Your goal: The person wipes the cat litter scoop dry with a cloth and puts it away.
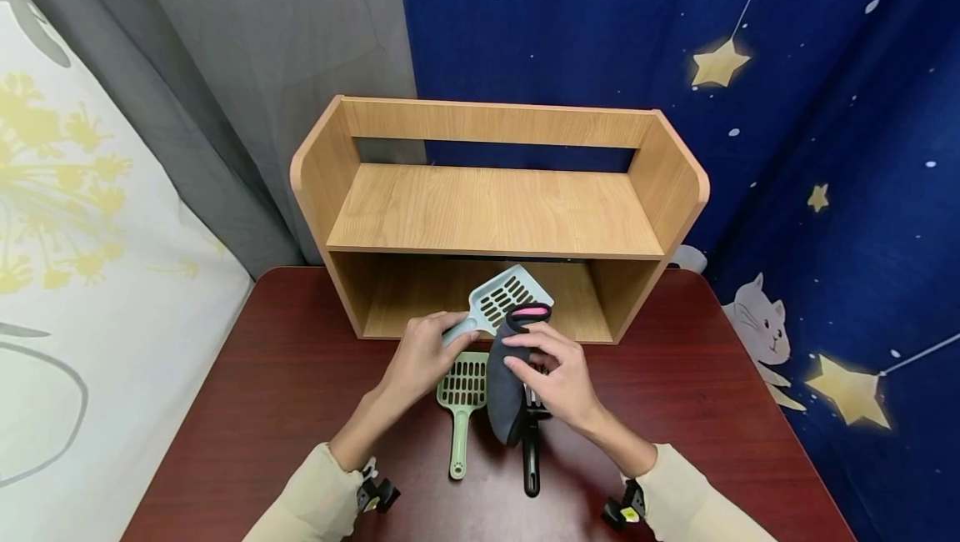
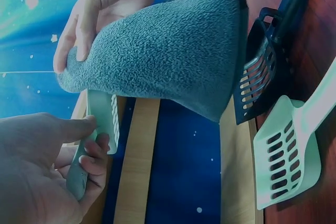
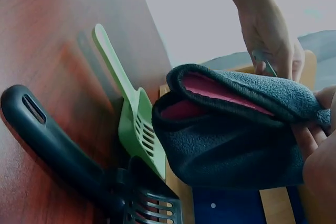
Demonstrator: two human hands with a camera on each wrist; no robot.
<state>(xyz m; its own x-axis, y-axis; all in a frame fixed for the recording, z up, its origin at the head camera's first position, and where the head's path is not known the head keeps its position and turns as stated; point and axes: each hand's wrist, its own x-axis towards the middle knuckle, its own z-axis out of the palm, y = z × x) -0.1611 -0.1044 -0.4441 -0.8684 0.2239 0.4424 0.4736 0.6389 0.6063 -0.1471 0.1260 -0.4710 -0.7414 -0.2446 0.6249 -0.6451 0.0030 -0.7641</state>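
Note:
My left hand grips the handle of a light blue slotted litter scoop, its head tilted up in front of the shelf. Between the fingers of my right hand is a folded grey-blue fleecy cloth with black edging and a pink inner side. In the left wrist view the cloth hangs beside the blue scoop and overlaps its head. Below the hands, a green litter scoop lies on the table. Next to it lies a black-handled scoop, its slotted head partly hidden behind the cloth and right hand.
A two-level wooden shelf stands at the back of the dark red table. Behind it hang a grey curtain and a blue star-patterned curtain. White patterned fabric borders the left side.

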